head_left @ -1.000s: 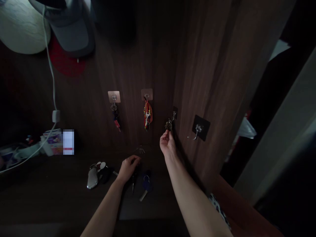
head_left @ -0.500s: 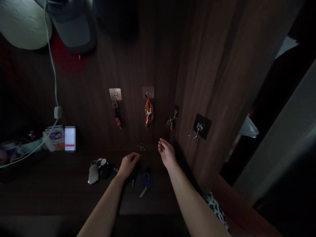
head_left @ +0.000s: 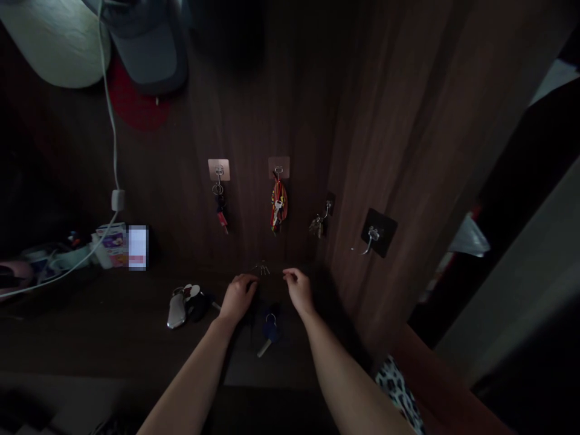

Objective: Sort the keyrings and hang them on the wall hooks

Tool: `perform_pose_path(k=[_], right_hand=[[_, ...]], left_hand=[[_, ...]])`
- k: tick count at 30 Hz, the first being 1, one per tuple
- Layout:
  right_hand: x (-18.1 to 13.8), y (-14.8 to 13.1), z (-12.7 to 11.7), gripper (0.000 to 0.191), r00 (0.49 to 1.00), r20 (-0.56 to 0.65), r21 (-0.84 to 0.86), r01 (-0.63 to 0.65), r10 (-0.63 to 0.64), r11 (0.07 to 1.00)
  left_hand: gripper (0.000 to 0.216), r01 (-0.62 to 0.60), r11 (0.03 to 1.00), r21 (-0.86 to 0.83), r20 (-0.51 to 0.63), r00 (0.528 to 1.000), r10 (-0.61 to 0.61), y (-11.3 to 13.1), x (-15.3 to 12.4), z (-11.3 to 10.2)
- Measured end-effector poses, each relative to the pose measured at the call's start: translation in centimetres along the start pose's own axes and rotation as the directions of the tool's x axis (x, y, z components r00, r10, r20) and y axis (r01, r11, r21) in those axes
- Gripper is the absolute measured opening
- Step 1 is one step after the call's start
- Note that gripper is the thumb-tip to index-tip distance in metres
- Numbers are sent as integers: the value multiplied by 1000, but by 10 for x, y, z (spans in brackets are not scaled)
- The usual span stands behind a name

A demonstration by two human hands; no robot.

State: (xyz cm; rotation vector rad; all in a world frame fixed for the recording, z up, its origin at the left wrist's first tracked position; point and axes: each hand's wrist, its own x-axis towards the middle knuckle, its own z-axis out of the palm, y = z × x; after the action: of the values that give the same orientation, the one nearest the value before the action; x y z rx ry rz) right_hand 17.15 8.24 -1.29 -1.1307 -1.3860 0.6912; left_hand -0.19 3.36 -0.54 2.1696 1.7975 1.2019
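Observation:
Low on the wooden shelf, my left hand (head_left: 239, 297) rests with its fingers bent and pressed together; whatever they hold, if anything, is hidden. Just right of its fingertips lies a bunch of small keys (head_left: 263, 269) by the back panel. My right hand (head_left: 299, 289) hovers on the other side of those small keys, its fingers loosely bent and slightly apart, with nothing visible in them. Between my forearms lies a key with a blue head and a ring (head_left: 270, 329). Left of my left hand sit a silver key fob (head_left: 176, 311) and a black fob (head_left: 197, 305).
Key bunches hang from wall hooks: a red-tagged one (head_left: 221, 211), one on a colourful cord (head_left: 278, 205) and a small one (head_left: 316, 226). A bare hook (head_left: 374, 234) is on the right panel. Caps (head_left: 145, 54) and a white cable (head_left: 113, 133) hang at left.
My right hand has come down and left, closer to the small keys. My left hand stays near the same spot on the shelf. The whole view has shifted slightly.

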Motion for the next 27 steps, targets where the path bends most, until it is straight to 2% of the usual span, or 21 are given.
perform_pose_path(k=[6,15,20,27], right_hand=[[-4,-2,1,22,998,52,-156,40,-32,987],[-3,1,2,24,999,54,-154,15,-7,988],[-3,-1,1,24,998,60,-177,21,-11,984],[-4,-2,0,25,998,55,-209,19,-8,978]], left_hand=[[29,-31,971,236,115,993,3,10,10,1],[52,50,928,369,301,938,-171,11,45,10],[53,85,908,411,306,925,-225,10,54,18],[40,60,910,409,258,949,-179,16,44,14]])
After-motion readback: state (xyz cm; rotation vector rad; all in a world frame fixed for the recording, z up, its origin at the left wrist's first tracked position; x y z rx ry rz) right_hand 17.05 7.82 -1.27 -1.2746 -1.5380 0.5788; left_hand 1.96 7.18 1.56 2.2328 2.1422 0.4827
